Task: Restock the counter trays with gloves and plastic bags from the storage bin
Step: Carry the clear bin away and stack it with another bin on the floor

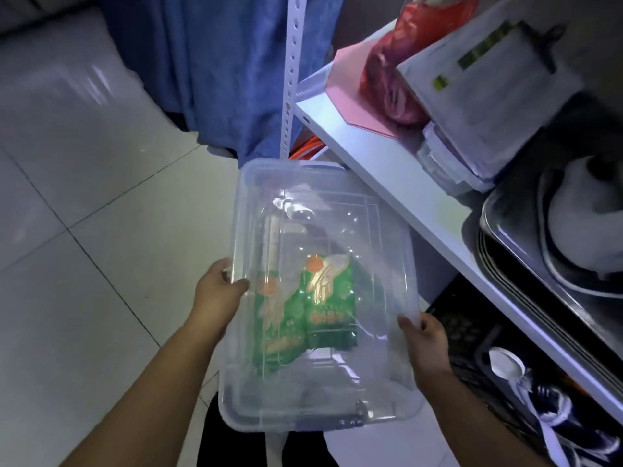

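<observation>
A: 2 hands on 1 clear rectangular plastic storage bin (323, 230), lid on. Left hand (219, 291) grips the left rim, right hand (423, 338) grips the right rim, both closed on it, bin held in the air over the pale tiled floor (101, 230).

B: Contents?

A: 2 green printed glove packets (313, 308) lying flat inside, near the person's end. Plastic bags, can't tell.

B: Risks?

A: Grip is only on the smooth rim edges, so it could slip and drop to the floor. Far corner sits just beside the white metal shelf (387, 170) edge; a swing would likely knock it. Lid latches unclear, could pop off if tilted. Frame is dim and blurred.
</observation>
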A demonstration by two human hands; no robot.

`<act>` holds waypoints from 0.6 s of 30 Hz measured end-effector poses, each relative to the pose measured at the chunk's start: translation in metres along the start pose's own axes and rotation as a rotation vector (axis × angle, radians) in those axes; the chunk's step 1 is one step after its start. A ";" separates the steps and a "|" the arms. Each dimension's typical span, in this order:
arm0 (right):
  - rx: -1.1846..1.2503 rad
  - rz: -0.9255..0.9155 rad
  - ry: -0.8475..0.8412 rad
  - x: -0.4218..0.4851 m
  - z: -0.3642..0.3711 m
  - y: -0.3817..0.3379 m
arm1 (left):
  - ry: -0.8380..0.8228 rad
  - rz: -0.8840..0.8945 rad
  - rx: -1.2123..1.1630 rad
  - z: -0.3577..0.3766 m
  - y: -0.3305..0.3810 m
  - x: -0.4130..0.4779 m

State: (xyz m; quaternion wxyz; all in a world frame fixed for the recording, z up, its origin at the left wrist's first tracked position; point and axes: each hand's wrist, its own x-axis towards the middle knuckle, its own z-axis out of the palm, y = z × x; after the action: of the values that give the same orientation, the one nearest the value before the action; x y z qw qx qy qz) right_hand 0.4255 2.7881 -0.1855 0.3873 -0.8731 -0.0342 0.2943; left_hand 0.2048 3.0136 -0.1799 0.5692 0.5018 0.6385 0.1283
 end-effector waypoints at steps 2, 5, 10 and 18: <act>0.054 0.023 0.055 0.003 -0.003 0.001 | -0.031 0.029 0.009 0.010 0.015 0.010; 0.124 0.077 0.132 0.006 0.003 0.001 | -0.088 0.096 0.044 0.026 0.032 0.035; 0.230 0.180 0.250 0.018 0.027 0.000 | -0.223 0.157 0.102 0.044 0.051 0.085; 0.344 0.380 0.392 0.044 0.070 -0.025 | -0.174 0.171 0.232 0.026 0.033 0.117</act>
State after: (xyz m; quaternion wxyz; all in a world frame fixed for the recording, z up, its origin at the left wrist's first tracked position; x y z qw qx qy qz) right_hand 0.4281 2.8647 -0.2263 0.4666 -0.8256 0.2550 0.1890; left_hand 0.2612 3.1109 -0.2339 0.5477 0.6259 0.5522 0.0579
